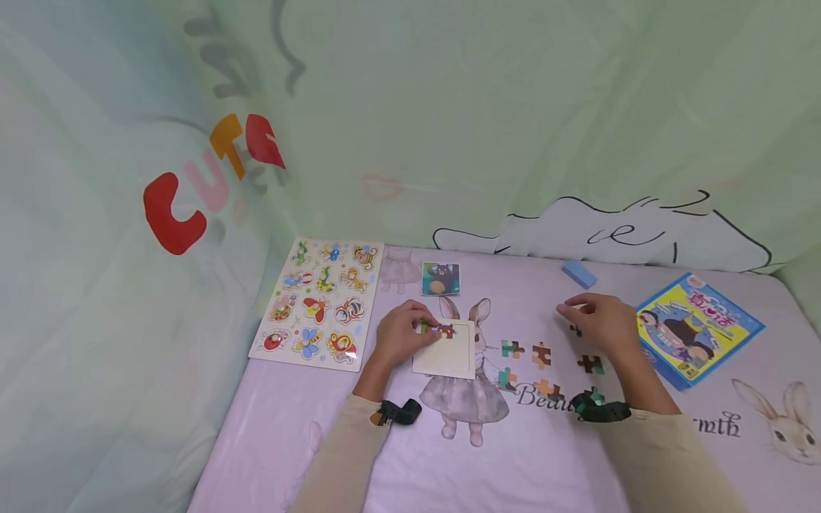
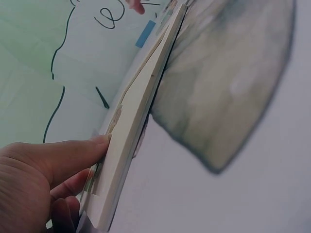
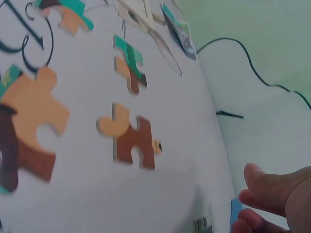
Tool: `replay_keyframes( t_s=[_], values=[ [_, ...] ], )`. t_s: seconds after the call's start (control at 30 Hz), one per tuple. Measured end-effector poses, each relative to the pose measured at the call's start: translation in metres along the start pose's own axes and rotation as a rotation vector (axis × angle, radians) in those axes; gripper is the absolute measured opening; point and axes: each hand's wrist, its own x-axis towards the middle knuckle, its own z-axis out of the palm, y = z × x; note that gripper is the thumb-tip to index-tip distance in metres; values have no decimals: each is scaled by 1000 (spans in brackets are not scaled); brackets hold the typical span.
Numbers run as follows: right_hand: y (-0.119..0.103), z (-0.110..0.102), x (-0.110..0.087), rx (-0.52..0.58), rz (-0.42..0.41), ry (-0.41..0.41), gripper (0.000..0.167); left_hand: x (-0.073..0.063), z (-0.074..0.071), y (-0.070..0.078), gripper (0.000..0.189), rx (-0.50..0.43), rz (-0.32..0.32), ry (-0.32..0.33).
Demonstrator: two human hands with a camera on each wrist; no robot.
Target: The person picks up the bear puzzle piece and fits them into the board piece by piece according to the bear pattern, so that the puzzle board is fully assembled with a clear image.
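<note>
My left hand (image 1: 405, 333) holds the far left part of a square wooden puzzle tray (image 1: 442, 362). Its thumb rests on brown and green jigsaw pieces (image 1: 447, 331) lying along the tray's far side, while its other fingers bend at the rim. My right hand (image 1: 601, 322) hovers over the table at the right, thumb near the fingers. Close to its fingertips lies a small puzzle piece (image 3: 203, 224); nothing shows in its grasp in the right wrist view. Loose pieces lie between the hands, among them a brown and orange piece (image 3: 130, 137) and a green-topped piece (image 3: 129, 63).
A bear picture card (image 1: 440, 278) lies behind the tray. To the left is an insect puzzle board (image 1: 314, 306). A blue block (image 1: 579, 273) lies at the back, and a yellow and blue box (image 1: 699, 328) at the right. Fabric curtains enclose the table's back and left.
</note>
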Motion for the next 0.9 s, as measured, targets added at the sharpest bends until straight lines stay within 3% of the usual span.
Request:
replay_keyframes(
  t_s=[0.47, 0.9],
  values=[
    [25, -2, 0, 2, 123, -66, 54, 0, 0, 1, 15, -2, -2, -1],
    [32, 7, 4, -35, 129, -39, 51, 1, 1, -1, 15, 12, 0, 1]
  ],
)
